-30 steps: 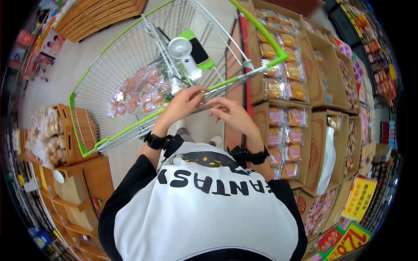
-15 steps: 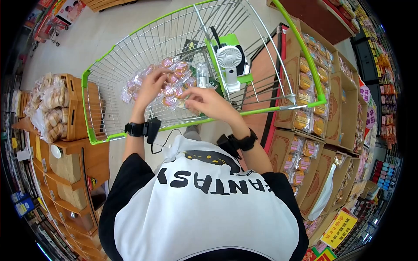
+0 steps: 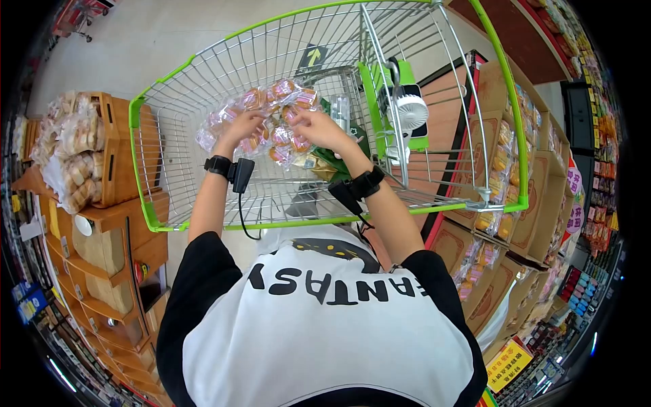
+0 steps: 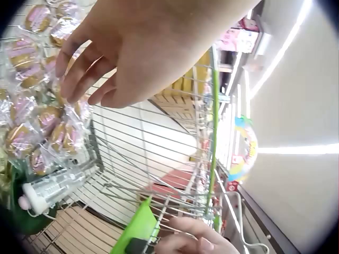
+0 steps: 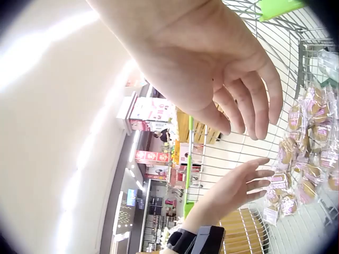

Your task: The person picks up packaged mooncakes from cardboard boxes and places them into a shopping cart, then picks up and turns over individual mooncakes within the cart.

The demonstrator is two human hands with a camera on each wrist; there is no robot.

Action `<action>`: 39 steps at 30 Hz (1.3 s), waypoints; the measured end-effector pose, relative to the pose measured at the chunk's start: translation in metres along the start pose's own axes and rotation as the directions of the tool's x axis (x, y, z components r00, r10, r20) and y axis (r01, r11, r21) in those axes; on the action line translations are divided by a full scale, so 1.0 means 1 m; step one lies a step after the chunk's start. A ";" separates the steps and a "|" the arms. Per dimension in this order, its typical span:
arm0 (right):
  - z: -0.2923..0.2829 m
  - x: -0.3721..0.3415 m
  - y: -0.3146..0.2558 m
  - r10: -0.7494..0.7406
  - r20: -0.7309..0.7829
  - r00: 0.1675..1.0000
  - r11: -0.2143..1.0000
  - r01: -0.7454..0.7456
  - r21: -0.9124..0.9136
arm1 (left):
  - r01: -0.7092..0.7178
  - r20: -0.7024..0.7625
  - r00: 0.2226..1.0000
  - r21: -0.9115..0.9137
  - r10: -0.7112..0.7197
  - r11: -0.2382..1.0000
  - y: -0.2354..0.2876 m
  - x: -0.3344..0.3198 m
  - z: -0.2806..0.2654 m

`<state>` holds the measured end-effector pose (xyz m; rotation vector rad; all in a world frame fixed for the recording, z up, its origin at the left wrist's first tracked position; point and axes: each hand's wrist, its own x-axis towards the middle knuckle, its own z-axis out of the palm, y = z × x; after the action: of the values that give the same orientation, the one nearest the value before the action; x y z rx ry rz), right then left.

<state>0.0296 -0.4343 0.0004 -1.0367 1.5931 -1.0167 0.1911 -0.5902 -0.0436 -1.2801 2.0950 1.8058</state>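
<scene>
Small plastic-wrapped buns (image 3: 281, 136) lie in a loose pile on the bottom of the shopping cart (image 3: 182, 224). Over the pile's left part reaches my left hand (image 3: 243, 127), its fingers loosely bent with nothing between them. My right hand (image 3: 320, 129) hovers at the pile's right side, and in the right wrist view its relaxed fingers (image 5: 259, 100) hang above the cart with nothing in them. Beside the buns a clear bottle (image 4: 53, 190) lies by a dark green bag (image 3: 328, 169).
A white handheld fan (image 3: 409, 114) and a dark phone stand at the cart's green seat flap (image 3: 371, 102). Cardboard boxes (image 3: 468, 251) of packaged cakes line the right side. Bagged bread (image 3: 74, 142) fills a wooden crate on the left.
Both hands have gone from near the cart's rim forward and down to the buns inside, drawing a little farther apart. The cart now appears closer to the body.
</scene>
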 end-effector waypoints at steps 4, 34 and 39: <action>0.011 0.023 0.018 0.100 0.061 0.993 0.986 -0.091 -0.141 | 0.129 -0.051 0.991 0.071 -0.126 0.989 -0.086 0.041 -0.001; 0.084 0.027 0.154 0.455 0.186 0.871 0.888 -0.458 -0.024 | 0.385 -0.458 0.856 0.252 -0.241 0.888 -0.190 0.083 0.053; 0.077 0.033 0.133 0.343 0.098 0.934 0.939 -0.342 -0.035 | 0.188 -0.492 0.869 0.428 0.054 0.884 -0.228 0.096 0.046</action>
<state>0.0767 -0.4371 -0.1494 -0.7721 1.6293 -0.7022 0.2537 -0.5889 -0.2874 -1.7587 2.4680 0.8948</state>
